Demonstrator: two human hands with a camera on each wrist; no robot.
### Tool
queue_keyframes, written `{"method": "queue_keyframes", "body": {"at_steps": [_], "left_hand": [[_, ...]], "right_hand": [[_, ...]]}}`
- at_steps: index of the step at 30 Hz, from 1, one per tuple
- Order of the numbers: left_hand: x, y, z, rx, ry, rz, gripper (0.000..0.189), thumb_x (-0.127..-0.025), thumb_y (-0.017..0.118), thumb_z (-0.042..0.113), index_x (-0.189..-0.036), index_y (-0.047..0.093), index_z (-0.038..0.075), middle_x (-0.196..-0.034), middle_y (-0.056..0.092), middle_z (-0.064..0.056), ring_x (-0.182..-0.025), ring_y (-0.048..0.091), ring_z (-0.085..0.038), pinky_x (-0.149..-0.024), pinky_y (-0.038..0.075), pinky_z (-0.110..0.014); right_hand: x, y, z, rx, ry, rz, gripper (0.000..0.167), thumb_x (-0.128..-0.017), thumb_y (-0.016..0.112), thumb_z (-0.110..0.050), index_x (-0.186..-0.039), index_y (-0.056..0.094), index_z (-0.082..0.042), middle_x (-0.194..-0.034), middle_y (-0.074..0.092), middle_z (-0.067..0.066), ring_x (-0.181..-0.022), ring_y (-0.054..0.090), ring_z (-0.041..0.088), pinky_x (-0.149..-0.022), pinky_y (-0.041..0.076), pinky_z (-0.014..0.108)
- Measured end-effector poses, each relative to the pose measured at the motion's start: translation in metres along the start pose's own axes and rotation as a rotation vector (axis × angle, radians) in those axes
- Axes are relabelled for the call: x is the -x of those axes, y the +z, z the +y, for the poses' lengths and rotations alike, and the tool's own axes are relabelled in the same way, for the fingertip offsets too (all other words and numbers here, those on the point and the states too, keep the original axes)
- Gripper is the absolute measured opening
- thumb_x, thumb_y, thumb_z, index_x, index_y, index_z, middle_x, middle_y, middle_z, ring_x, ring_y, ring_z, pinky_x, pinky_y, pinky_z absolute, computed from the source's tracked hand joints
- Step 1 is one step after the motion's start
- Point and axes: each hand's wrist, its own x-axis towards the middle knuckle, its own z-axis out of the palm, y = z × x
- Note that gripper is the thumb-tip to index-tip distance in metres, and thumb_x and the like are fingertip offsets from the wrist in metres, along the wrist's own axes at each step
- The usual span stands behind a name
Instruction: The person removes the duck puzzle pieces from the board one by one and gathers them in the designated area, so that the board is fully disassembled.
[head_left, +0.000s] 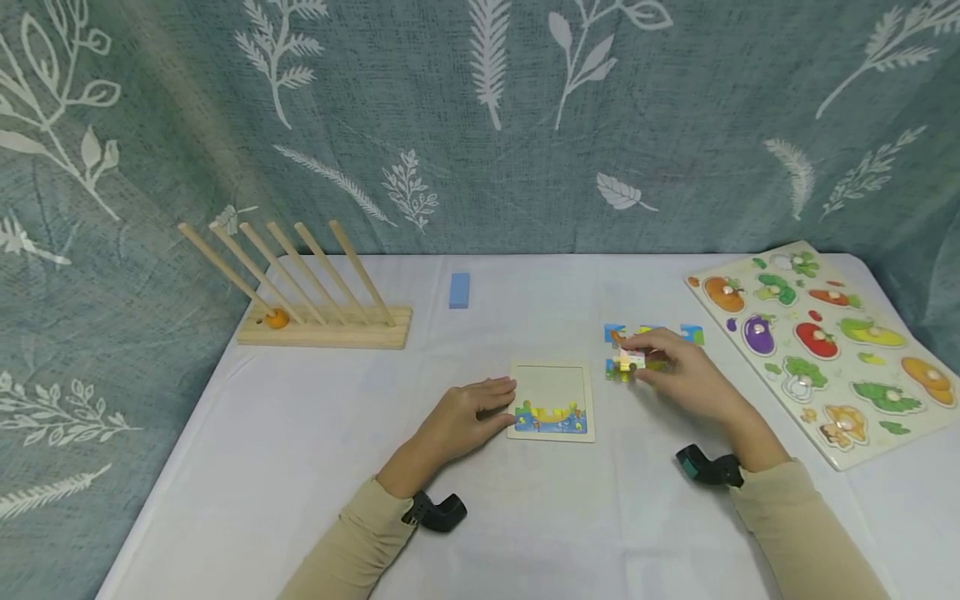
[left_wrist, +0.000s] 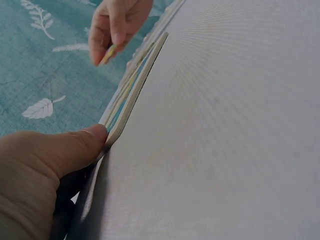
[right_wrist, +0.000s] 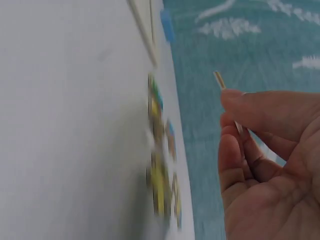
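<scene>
A square puzzle tray (head_left: 547, 385) lies on the white table, with a row of joined blue and yellow puzzle pieces (head_left: 551, 422) along its near side. My left hand (head_left: 459, 421) rests at the tray's left edge, fingers extended, thumb tip against the rim in the left wrist view. To the right, my right hand (head_left: 686, 379) pinches a small puzzle piece (right_wrist: 219, 79) between thumb and fingers, raised off the table. Beneath and around that hand lie several loose puzzle pieces (head_left: 692, 334), partly hidden by it.
At the back left stands a wooden base with upright pegs (head_left: 322, 335), an orange bead (head_left: 277, 318) at its left end. A blue block (head_left: 459, 291) lies at the back. A vegetable knob puzzle board (head_left: 806, 367) covers the right side. A leaf-patterned curtain (head_left: 525, 183) hangs behind.
</scene>
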Motion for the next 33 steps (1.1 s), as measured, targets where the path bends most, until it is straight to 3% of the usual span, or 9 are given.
{"method": "queue_keyframes", "body": {"at_steps": [3, 7, 15, 23, 33], "left_hand": [[0.000, 0.000, 0.001, 0.003, -0.002, 0.001, 0.038, -0.082, 0.075, 0.019, -0.113, 0.068, -0.001, -0.120, 0.065, -0.012, -0.116, 0.060, -0.023, -0.098, 0.050, -0.034], [0.000, 0.000, 0.000, 0.000, 0.003, 0.005, 0.038, -0.082, 0.075, 0.019, -0.113, 0.068, -0.001, -0.120, 0.065, -0.012, -0.116, 0.060, -0.024, -0.097, 0.051, -0.034], [0.000, 0.002, -0.001, -0.015, 0.020, 0.019, 0.038, -0.081, 0.075, 0.019, -0.112, 0.068, -0.001, -0.119, 0.066, -0.012, -0.115, 0.061, -0.024, -0.097, 0.051, -0.034], [0.000, 0.003, -0.002, -0.006, 0.018, 0.013, 0.037, -0.081, 0.075, 0.019, -0.112, 0.068, -0.001, -0.119, 0.066, -0.012, -0.115, 0.061, -0.024, -0.097, 0.051, -0.034], [0.000, 0.003, -0.002, -0.003, 0.017, 0.015, 0.038, -0.081, 0.075, 0.019, -0.113, 0.068, -0.001, -0.120, 0.065, -0.012, -0.116, 0.060, -0.024, -0.097, 0.051, -0.034]], "right_hand": [[0.010, -0.011, 0.010, -0.001, 0.010, 0.027, 0.034, -0.087, 0.066, 0.000, -0.120, 0.063, -0.004, -0.116, 0.061, 0.011, -0.099, 0.049, -0.007, -0.085, 0.042, 0.003], [0.024, -0.024, 0.022, 0.021, 0.038, 0.050, 0.034, -0.087, 0.064, 0.001, -0.121, 0.062, -0.003, -0.115, 0.060, 0.012, -0.096, 0.047, -0.008, -0.083, 0.040, 0.001], [0.043, -0.038, 0.041, 0.007, 0.096, 0.072, 0.032, -0.087, 0.063, 0.004, -0.119, 0.061, 0.002, -0.113, 0.057, -0.007, -0.102, 0.047, -0.016, -0.086, 0.039, -0.002], [0.048, -0.037, 0.046, 0.053, 0.141, 0.053, 0.029, -0.089, 0.061, 0.001, -0.118, 0.062, -0.001, -0.117, 0.058, 0.014, -0.102, 0.043, -0.019, -0.085, 0.035, -0.005], [0.049, -0.039, 0.047, 0.092, 0.193, 0.025, 0.027, -0.091, 0.062, -0.007, -0.118, 0.063, -0.008, -0.123, 0.054, 0.012, -0.108, 0.032, -0.020, -0.089, 0.023, -0.007]]}}
